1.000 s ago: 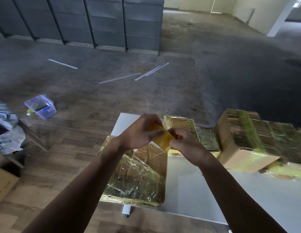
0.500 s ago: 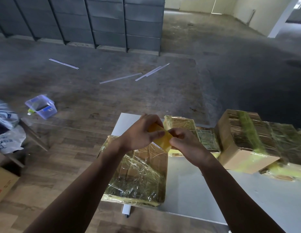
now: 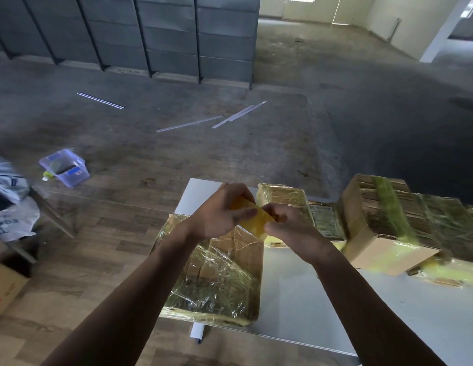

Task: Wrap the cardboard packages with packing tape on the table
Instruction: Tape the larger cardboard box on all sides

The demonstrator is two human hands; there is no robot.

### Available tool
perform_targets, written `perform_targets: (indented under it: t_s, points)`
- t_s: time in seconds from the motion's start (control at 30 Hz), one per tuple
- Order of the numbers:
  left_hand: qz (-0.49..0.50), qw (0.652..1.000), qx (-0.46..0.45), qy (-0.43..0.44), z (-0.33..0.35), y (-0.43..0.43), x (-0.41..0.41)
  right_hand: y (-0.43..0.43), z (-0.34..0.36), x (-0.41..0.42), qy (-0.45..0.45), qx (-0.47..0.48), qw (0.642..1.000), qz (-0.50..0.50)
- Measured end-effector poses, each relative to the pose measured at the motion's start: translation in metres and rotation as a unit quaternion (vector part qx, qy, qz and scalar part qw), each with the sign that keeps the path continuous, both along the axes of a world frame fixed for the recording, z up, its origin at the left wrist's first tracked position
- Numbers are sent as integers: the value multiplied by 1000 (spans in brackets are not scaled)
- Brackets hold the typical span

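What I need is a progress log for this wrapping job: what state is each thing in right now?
left hand: grips the yellow tape.
right hand: pinches the yellow tape.
yellow tape: held up between both hands.
near package: flat on the table, covered in tape.
small far package: covered in tape.
big box: taped in bands, near end bare cardboard.
plastic bin: on the floor, lidless.
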State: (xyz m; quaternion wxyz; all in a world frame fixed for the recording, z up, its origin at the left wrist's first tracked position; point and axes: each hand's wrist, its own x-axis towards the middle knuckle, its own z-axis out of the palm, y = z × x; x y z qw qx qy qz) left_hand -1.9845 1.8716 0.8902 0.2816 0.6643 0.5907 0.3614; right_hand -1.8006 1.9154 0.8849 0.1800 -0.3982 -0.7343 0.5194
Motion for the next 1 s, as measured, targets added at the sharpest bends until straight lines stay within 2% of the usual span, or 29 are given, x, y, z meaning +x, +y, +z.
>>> perform_targets:
  t_s: [0.27,0.63,1.0]
  points:
    - [12,998,-23,-59,1,-3,-3,-2,-1,-3,-7,-2,1000,17]
    - [15,996,-36,-78,-2,-2,0,-2,4,1,-17,11,999,39]
    - [19,995,-29,-89,-1,4,1,2,-3,-2,16,-9,1000,-5]
